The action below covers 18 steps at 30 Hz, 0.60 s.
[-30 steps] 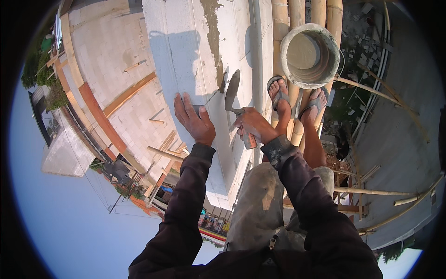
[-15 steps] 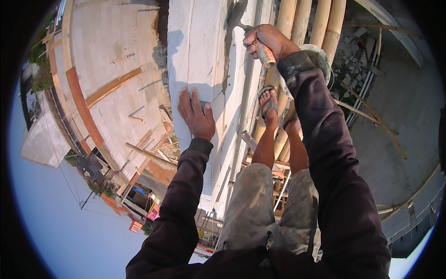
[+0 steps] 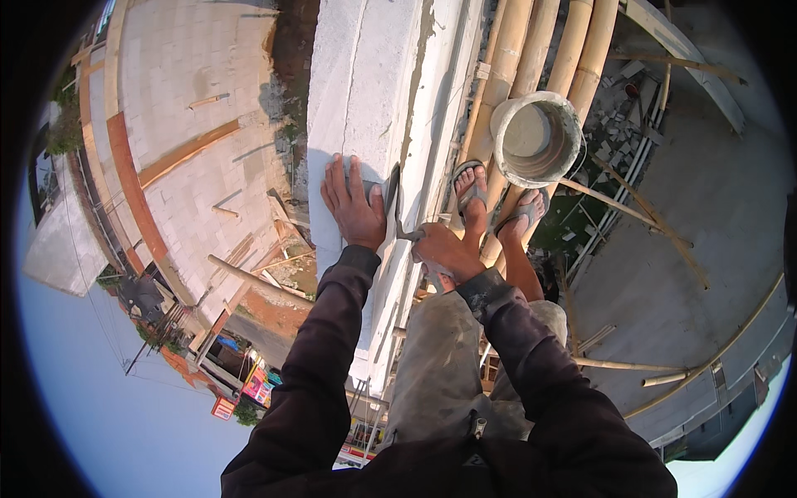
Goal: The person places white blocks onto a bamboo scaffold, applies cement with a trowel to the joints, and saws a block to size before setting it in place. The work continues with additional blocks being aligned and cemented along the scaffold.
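My left hand point(image 3: 357, 207) lies flat, fingers spread, on a white masonry ledge point(image 3: 349, 91); a grey patch under it is too indistinct to name. Just to its right, my right hand point(image 3: 444, 253) is wrapped round a trowel's handle. The trowel blade point(image 3: 393, 195) is angled upward along the ledge beside my left thumb. A narrow line of grey mortar point(image 3: 422, 58) runs along the ledge above the blade. A mortar-coated bucket point(image 3: 535, 137) with grey material inside stands on bamboo poles, just beyond my sandalled feet point(image 3: 521, 212).
I stand on the bundled bamboo poles point(image 3: 560, 50) along the ledge's right. Far below are a pale block wall point(image 3: 191, 75) with timber boards, rubble point(image 3: 614, 141), thin crossing poles point(image 3: 631, 207) and a grey surface point(image 3: 689, 324). Wires and roadside signs show at lower left.
Half a second ago my right hand was raised over the bucket; it has come down and back beside my left hand with the trowel. My left hand has stayed on the ledge.
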Motion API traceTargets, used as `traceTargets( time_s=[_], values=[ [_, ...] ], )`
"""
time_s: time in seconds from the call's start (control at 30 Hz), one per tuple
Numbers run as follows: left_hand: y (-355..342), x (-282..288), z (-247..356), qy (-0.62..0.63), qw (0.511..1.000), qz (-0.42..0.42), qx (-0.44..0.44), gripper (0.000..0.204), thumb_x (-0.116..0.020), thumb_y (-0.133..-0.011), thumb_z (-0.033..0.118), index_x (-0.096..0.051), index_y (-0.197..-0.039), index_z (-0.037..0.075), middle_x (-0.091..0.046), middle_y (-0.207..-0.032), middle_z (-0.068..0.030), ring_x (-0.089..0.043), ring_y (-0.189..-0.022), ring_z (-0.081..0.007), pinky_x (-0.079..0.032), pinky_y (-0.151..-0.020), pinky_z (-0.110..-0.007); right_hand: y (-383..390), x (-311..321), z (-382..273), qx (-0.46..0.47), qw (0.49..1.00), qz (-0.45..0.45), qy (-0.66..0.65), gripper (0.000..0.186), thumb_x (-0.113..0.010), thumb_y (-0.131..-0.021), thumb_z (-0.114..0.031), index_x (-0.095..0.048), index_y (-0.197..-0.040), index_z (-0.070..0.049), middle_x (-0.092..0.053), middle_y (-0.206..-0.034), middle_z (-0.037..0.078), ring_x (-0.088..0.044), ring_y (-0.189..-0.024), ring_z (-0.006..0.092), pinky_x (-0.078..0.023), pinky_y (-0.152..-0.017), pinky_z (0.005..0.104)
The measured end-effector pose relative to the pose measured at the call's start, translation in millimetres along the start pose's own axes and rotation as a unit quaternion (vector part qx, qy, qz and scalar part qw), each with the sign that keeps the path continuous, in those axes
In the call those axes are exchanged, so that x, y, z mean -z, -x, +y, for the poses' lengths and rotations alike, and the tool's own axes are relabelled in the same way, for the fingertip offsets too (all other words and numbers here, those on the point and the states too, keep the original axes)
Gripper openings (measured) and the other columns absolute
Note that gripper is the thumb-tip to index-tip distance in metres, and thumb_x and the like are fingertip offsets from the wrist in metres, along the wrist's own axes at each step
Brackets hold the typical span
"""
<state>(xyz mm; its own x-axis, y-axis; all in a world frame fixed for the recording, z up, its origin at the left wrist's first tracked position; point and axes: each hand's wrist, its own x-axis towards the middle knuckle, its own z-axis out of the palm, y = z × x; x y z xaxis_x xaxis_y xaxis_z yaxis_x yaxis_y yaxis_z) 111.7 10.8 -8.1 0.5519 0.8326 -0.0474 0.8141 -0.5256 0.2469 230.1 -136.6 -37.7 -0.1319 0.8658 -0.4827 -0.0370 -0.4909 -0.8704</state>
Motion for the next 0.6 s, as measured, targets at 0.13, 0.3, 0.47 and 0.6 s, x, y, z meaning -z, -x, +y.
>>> traceTargets(
  time_s=[0.13,0.3,0.47,0.6],
  values=[
    [2,2,-3,0.007,0.999,-0.027,0.02,0.059,-0.052,-0.097,0.023,-0.04,-0.152,0.008,-0.03,-0.16,-0.0183,-0.024,-0.149,-0.0415,-0.015,-0.12,-0.06,-30,45,-12,-0.264,0.888,-0.025,-0.377,0.016,-0.062,-0.087,-0.012,-0.064,-0.079,0.002,-0.056,-0.063,0.011,-0.056,-0.052,0.0226,-0.047,-0.051,0.0352],
    [3,0,-5,0.019,0.999,-0.031,0.021,0.058,-0.052,-0.097,0.023,-0.042,-0.152,0.009,-0.029,-0.162,-0.0173,-0.02,-0.151,-0.04,-0.012,-0.121,-0.059,-116,172,-66,-0.23,0.847,-0.033,-0.478,0.015,-0.053,-0.085,-0.002,-0.048,-0.072,-0.007,-0.047,-0.068,0.003,-0.049,-0.052,0.0138,-0.042,-0.044,0.0297],
    [6,-2,0,0.008,0.998,-0.043,0.045,0.059,-0.058,-0.094,0.018,-0.043,-0.151,0.011,-0.029,-0.162,-0.0151,-0.022,-0.151,-0.0384,-0.013,-0.122,-0.059,-188,321,-165,-0.16,0.918,0.019,-0.362,0.007,-0.048,-0.091,-0.002,-0.046,-0.085,-0.005,-0.047,-0.072,0.004,-0.051,-0.053,0.0119,-0.043,-0.042,0.0265],
    [1,10,6,0.05,0.997,-0.036,0.052,0.061,-0.061,-0.092,0.013,-0.043,-0.15,0.011,-0.03,-0.161,-0.0147,-0.025,-0.149,-0.0384,-0.017,-0.121,-0.058,-166,377,-195,-0.053,0.956,0.026,-0.289,0.021,-0.053,-0.089,-0.006,-0.041,-0.074,-0.014,-0.043,-0.07,-0.002,-0.051,-0.057,0.0094,-0.045,-0.051,0.0272]
  ],
)
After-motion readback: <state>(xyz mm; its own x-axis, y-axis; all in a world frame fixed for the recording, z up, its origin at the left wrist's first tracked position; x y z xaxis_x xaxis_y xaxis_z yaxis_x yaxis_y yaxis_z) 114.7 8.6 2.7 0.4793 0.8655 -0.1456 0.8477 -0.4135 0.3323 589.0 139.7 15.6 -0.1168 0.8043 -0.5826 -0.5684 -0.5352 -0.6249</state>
